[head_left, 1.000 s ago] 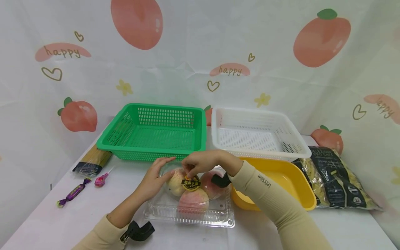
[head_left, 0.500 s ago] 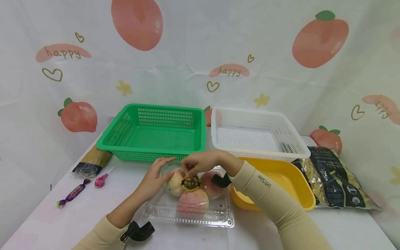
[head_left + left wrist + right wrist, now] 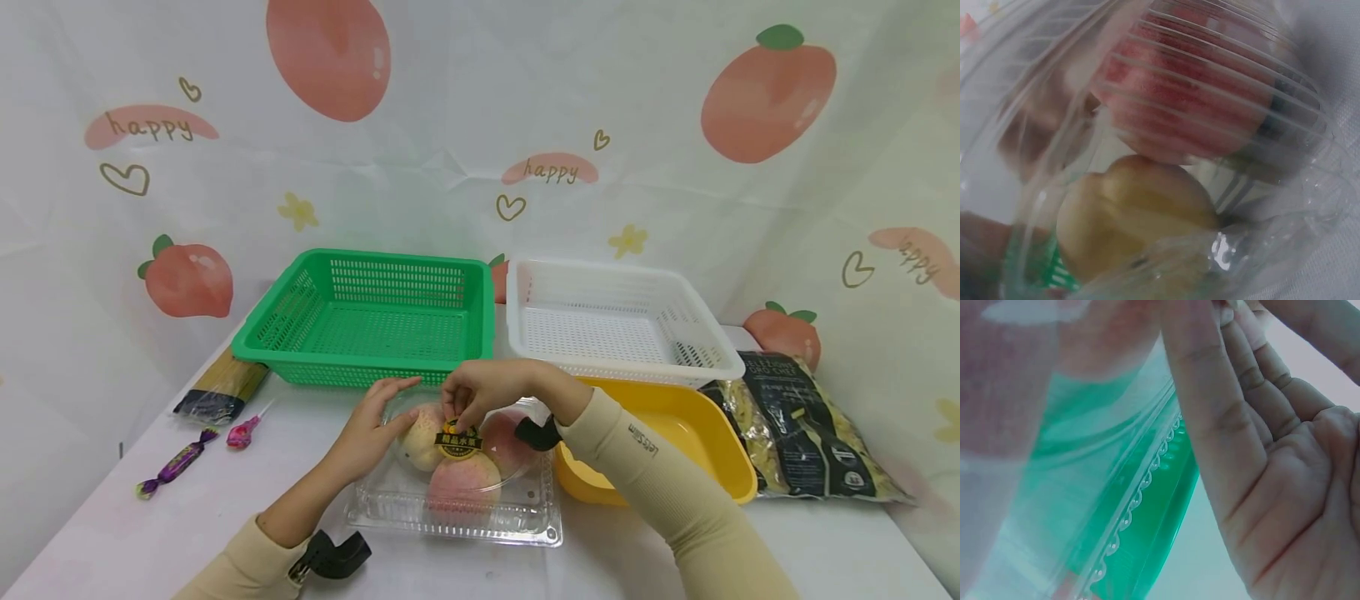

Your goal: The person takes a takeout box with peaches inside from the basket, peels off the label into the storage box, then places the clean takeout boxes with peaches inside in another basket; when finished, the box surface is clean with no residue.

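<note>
A clear plastic clamshell box (image 3: 390,500) with peaches (image 3: 465,483) inside sits at the front of the table, a black-and-gold round sticker (image 3: 459,442) on its lid. My left hand (image 3: 365,433) rests against the box's left side, fingers spread and fairly straight. The right hand (image 3: 483,392) has thumb and forefinger together at the sticker's top edge, pinching it. Through the plastic, the left wrist view shows a red peach (image 3: 1185,94) and a yellowish one (image 3: 1135,219). In the right wrist view the box's ridged edge (image 3: 1125,519) runs beside my fingers (image 3: 1207,400); the fingertips are mostly cut off.
Behind the box stand a green basket (image 3: 375,372) and a white basket (image 3: 630,367). A yellow basin (image 3: 675,433) lies under my right forearm, with a black pasta bag (image 3: 810,433) beyond. At left are packaged noodles (image 3: 225,387), a wrapped candy (image 3: 177,462) and a lollipop (image 3: 243,432).
My right hand has shifted slightly to the right at the sticker's top edge, and its fingers have spread a little. The left hand and the box stay where they were.
</note>
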### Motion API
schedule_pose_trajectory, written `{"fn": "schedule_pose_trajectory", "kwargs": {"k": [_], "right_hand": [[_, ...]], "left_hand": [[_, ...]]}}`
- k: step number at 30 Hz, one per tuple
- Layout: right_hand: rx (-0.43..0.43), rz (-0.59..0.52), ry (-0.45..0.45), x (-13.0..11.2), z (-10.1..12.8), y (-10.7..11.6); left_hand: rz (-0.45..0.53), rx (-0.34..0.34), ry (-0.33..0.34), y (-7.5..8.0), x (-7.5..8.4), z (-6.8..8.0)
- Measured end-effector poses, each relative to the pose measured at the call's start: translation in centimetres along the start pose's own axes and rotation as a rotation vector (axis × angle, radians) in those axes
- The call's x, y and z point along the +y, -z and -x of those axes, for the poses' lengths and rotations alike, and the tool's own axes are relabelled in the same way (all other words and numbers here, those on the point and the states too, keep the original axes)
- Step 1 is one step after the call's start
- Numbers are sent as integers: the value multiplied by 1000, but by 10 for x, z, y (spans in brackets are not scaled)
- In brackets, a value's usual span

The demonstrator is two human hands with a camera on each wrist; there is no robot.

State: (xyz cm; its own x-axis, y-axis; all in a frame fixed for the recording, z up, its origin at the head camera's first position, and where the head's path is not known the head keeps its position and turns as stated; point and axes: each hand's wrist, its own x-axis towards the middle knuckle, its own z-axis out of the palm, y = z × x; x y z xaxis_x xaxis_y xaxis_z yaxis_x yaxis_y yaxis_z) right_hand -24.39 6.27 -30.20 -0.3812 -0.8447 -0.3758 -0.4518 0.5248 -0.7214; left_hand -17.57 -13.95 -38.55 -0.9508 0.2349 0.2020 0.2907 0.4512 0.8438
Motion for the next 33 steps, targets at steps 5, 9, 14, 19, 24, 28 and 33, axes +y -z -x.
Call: {"fn": "schedule_pose_trajectory", "kwargs": {"k": [5,9,14,19,24,28,33], "right_hand": [[23,13,-20,0,2,-1],[19,71,9,3,2,-1],[10,118,32,6,1,-1],[0,141,33,9,0,-2],[-34,119,26,10,1,-1],[-50,90,22,11,1,-1],[-54,51,24,12,0,-2]], "left_hand": [[5,1,9,0,0,0],[4,2,13,-1,-1,0],[-7,4,4,0,-1,-1],[-4,1,6,-1,-2,-2],[-9,6,-5,-1,-1,-2],[-22,11,-15,0,-1,-1],[-19,9,-4,-1,-1,-1]]}}
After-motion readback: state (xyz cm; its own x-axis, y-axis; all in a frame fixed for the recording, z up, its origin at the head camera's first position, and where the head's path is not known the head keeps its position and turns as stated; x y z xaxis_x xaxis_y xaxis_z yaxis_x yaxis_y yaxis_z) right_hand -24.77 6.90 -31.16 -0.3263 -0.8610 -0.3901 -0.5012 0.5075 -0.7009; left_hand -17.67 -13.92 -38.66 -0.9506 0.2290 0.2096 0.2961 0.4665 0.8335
